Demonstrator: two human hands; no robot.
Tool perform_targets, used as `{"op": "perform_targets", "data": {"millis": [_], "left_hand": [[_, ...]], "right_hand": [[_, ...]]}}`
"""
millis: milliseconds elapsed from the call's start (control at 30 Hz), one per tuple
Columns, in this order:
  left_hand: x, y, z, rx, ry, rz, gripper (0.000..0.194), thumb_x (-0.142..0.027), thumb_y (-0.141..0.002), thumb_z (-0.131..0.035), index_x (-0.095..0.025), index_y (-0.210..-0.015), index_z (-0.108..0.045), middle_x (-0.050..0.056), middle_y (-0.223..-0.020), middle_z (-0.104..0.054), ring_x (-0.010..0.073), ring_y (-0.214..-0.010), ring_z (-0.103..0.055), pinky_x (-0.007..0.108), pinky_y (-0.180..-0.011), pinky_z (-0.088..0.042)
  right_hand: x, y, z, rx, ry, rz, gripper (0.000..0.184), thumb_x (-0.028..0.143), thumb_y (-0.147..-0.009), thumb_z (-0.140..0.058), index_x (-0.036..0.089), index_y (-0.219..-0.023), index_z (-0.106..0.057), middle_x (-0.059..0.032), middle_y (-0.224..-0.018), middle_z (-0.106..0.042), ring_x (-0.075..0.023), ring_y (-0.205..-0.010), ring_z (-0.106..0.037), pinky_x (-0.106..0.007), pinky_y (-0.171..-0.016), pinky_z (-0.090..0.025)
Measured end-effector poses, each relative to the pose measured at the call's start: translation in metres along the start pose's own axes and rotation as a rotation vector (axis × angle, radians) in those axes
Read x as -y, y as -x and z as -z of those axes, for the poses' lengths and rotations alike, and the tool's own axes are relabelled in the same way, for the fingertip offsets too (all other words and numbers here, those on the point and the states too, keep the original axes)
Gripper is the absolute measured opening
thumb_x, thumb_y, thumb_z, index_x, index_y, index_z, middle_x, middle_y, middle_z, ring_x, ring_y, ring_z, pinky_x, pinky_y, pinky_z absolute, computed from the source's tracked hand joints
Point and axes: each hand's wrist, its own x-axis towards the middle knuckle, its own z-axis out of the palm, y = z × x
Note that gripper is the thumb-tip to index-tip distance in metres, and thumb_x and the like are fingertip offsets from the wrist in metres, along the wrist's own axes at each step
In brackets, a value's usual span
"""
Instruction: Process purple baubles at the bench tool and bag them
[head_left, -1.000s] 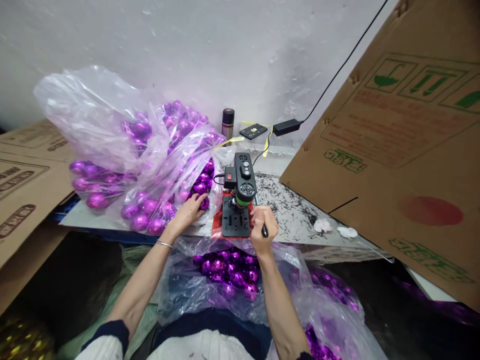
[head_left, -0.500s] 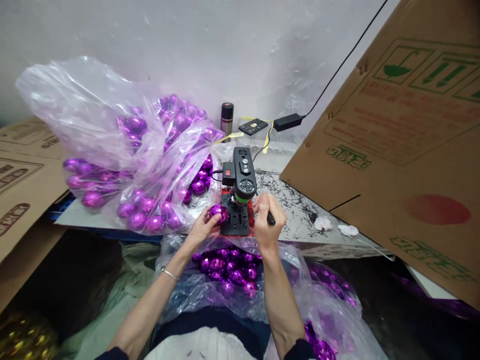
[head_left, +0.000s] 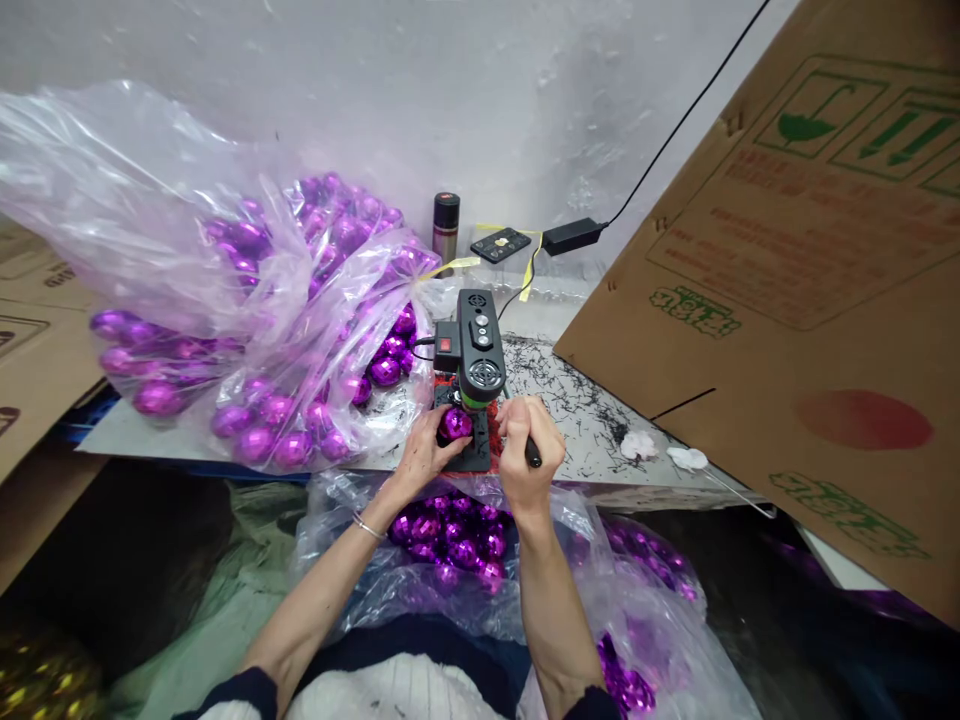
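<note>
1 shiny purple disco ball (head_left: 456, 423) is in the left hand (head_left: 424, 450). the thumb and fingers go around its sides and hold it snugly. the ball is over the flat black base plate (head_left: 478, 460) of a small black bench machine (head_left: 480, 340), low down by the front end of the machine's head. i cannot tell if the ball touches the plate. the right hand (head_left: 529, 440) makes a fist, clamped around a black lever handle (head_left: 533, 453) on the right side of the machine. the end of the handle pokes out of the fist. a thin bracelet (head_left: 367, 525) is on the left wrist.

the machine has a red switch (head_left: 445, 344) on its left side. to the left, a big clear plastic bag (head_left: 300, 290) with lots of purple balls (head_left: 157, 397) lies on the white table (head_left: 589, 445). more balls (head_left: 450, 535) sit in another clear bag (head_left: 345, 580) below the table edge, between the 2 arms. behind the machine are a tall flask (head_left: 445, 225), a black phone (head_left: 500, 244) and a black power adapter (head_left: 574, 236). thin dark scraps (head_left: 577, 395) cover the table near a big cardboard box (head_left: 810, 320) on the right.
</note>
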Motion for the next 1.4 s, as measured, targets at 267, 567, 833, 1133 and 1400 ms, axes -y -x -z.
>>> {"op": "perform_targets", "data": {"millis": [267,567,833,1133,1400], "left_hand": [[-0.002,-0.004,-0.007,0.020,-0.081,-0.060,0.057,-0.041,-0.087,-0.088,-0.023,-0.136,-0.068,0.012,-0.128,-0.074,0.0335,-0.121,-0.071,0.051,-0.107,-0.057],[0.011,0.005,-0.025,-0.022,-0.048,-0.053,0.062,-0.049,-0.090,-0.085,-0.022,-0.142,-0.065,0.012,-0.122,-0.078,0.0336,-0.117,-0.072,0.050,-0.104,-0.056],[0.011,0.008,-0.024,-0.021,-0.065,-0.064,0.067,-0.053,-0.085,-0.089,-0.020,-0.138,-0.066,0.012,-0.120,-0.077,0.0327,-0.113,-0.072,0.048,-0.101,-0.056],[0.001,0.008,-0.026,-0.058,-0.090,-0.057,0.056,-0.052,-0.092,-0.081,-0.021,-0.136,-0.068,0.011,-0.118,-0.077,0.0311,-0.110,-0.071,0.046,-0.101,-0.054],[-0.003,0.009,-0.024,-0.029,-0.118,-0.050,0.051,-0.045,-0.096,-0.077,-0.020,-0.139,-0.064,0.012,-0.121,-0.074,0.0321,-0.116,-0.067,0.046,-0.103,-0.052]], "right_hand": [[-0.003,0.007,0.000,-0.015,-0.009,0.017,0.031,0.016,-0.108,-0.048,0.024,-0.078,-0.054,0.0026,-0.072,-0.057,-0.0128,-0.069,-0.059,-0.030,-0.066,-0.048],[-0.008,0.018,0.004,0.022,0.052,0.069,0.031,0.012,-0.106,-0.045,0.024,-0.079,-0.055,0.0019,-0.074,-0.061,-0.0133,-0.068,-0.061,-0.029,-0.063,-0.046],[-0.008,0.021,0.004,0.009,0.077,0.078,0.032,0.012,-0.107,-0.045,0.023,-0.078,-0.056,0.0016,-0.074,-0.062,-0.0125,-0.067,-0.061,-0.028,-0.061,-0.045],[-0.007,0.021,0.005,0.022,0.074,0.069,0.031,0.011,-0.106,-0.046,0.023,-0.079,-0.055,0.0012,-0.074,-0.062,-0.0125,-0.067,-0.061,-0.028,-0.061,-0.046],[-0.024,0.041,0.002,0.007,0.081,0.094,0.031,0.015,-0.107,-0.043,0.024,-0.079,-0.055,0.0013,-0.077,-0.064,-0.0125,-0.068,-0.063,-0.028,-0.062,-0.048]]}}
